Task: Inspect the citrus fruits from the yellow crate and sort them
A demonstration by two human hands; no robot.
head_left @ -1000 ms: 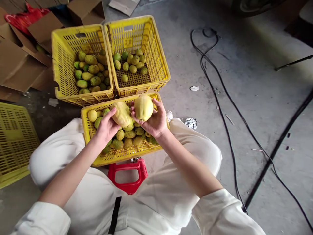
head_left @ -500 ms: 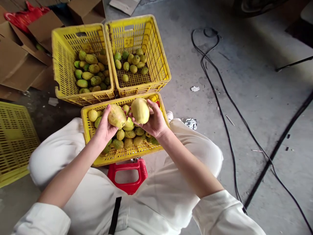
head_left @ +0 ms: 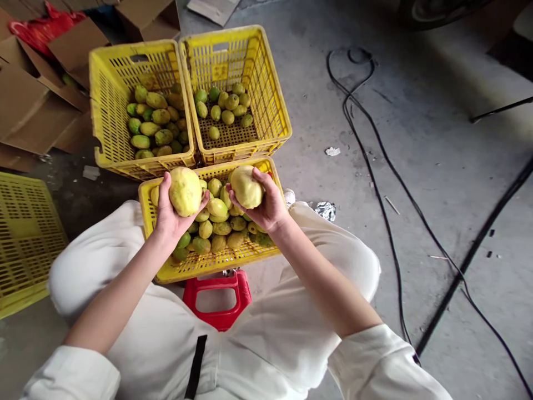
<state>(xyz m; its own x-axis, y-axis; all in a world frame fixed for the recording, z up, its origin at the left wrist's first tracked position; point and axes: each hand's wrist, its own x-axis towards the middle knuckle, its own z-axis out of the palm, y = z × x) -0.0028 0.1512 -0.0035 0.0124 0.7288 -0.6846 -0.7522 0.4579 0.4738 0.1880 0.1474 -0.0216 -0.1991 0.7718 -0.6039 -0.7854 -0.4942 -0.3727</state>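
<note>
My left hand point(head_left: 167, 223) is wrapped around a yellow papaya point(head_left: 185, 191), its end turned up towards me. A second, paler papaya point(head_left: 246, 187) rests in the grip of my right hand point(head_left: 271, 206), thumb along its upper side. Both fruits are held apart from each other, over a shallow yellow crate point(head_left: 216, 270) between my knees. Several smaller-looking green and yellow papayas point(head_left: 217, 208) lie in that crate, partly hidden by my hands.
Two deep yellow crates, a left one point(head_left: 109, 111) and a right one point(head_left: 270, 100), stand beyond, both with papayas inside. A red stool point(head_left: 225, 320) shows between my legs. Cardboard boxes point(head_left: 41, 111) and another yellow crate point(head_left: 31, 233) are leftward; black cables point(head_left: 385, 208) cross the floor rightward.
My hands have moved apart, the left one shifting leftward with its papaya. Both papayas have been turned in the fingers, and more of the fruit in the crate shows between them.
</note>
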